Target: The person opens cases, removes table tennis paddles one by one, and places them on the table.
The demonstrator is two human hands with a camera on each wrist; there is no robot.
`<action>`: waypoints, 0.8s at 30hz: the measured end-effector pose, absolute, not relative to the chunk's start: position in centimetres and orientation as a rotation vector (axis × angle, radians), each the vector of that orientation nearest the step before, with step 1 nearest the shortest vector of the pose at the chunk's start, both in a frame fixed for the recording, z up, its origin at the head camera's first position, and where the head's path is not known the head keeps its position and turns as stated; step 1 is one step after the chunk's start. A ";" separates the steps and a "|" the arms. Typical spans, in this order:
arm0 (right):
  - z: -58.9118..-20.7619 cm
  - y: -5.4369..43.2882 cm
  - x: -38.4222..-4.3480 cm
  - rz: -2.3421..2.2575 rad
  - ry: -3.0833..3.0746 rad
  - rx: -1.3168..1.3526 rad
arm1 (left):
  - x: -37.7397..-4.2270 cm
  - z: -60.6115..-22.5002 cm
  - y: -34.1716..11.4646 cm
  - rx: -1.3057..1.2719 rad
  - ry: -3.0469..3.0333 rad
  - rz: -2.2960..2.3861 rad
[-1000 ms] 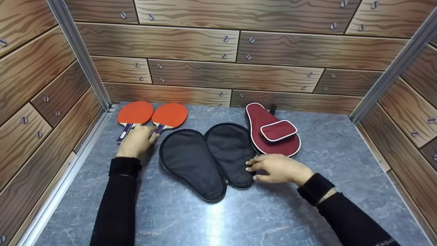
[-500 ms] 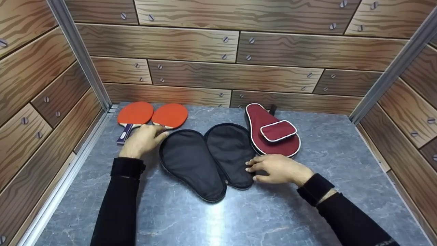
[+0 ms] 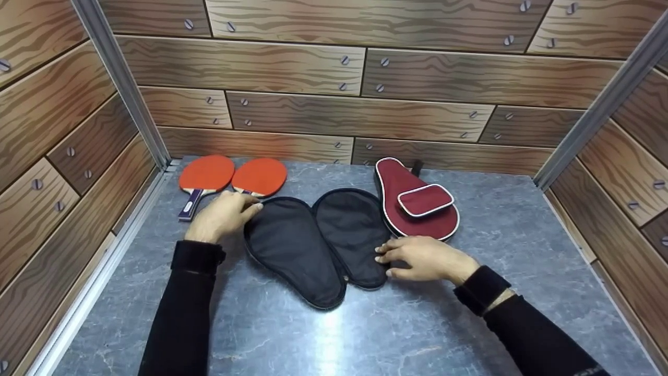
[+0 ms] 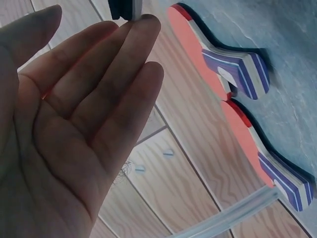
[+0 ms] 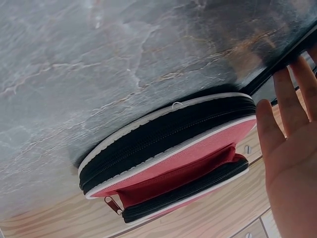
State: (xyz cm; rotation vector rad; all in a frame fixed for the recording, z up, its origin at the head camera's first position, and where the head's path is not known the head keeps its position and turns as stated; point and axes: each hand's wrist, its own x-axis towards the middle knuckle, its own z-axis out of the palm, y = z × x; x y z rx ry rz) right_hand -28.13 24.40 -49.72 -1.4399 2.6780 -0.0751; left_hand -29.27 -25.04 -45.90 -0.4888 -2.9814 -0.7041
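A black paddle case (image 3: 292,250) lies spread open on the table, its two halves side by side. My left hand (image 3: 222,215) is at the upper left rim of the left half, in front of the right-hand table tennis paddle (image 3: 261,176), whose handle it hides. In the left wrist view its fingers are nearly straight, and a dark strip with a pale edge (image 4: 136,9) meets the fingertips. My right hand (image 3: 430,257) rests its fingertips on the right half's lower edge. Both hands have extended fingers. A second paddle (image 3: 207,172) lies at far left.
A red paddle case (image 3: 399,180) with white piping and a small front pocket (image 3: 427,200) lies behind my right hand. Wood-patterned walls (image 3: 292,109) stand at the back and both sides. The grey marbled tabletop (image 3: 271,339) extends in front of the black case.
My left hand has moved right, from over the paddle handles to the black case's upper left rim. My right hand, the paddles and both cases look unmoved.
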 end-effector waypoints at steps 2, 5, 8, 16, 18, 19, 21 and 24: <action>-49.8 24.4 -28.1 -0.076 2.678 -1.448 | -29.2 -45.7 -25.0 -0.499 -2.967 -0.724; -49.7 24.4 -28.1 -0.082 2.678 -1.450 | -29.2 -45.4 -24.8 -0.507 -2.930 -0.785; -49.8 24.4 -28.1 -0.080 2.680 -1.446 | -29.2 -45.1 -24.6 -0.516 -2.878 -0.858; -49.6 24.4 -28.1 -0.088 2.671 -1.459 | -29.2 -44.8 -24.1 -0.580 -2.748 -0.998; -49.7 24.4 -28.1 -0.091 2.668 -1.465 | -29.3 -44.8 -23.9 -0.603 -2.719 -1.040; -49.7 24.4 -28.1 -0.089 2.668 -1.468 | -29.4 -44.9 -23.8 -0.610 -2.708 -1.065; -49.8 24.4 -28.1 -0.089 2.669 -1.474 | -29.5 -45.0 -23.6 -0.624 -2.683 -1.120; -49.8 24.4 -28.2 -0.092 2.670 -1.483 | -29.6 -45.2 -23.3 -0.651 -2.652 -1.204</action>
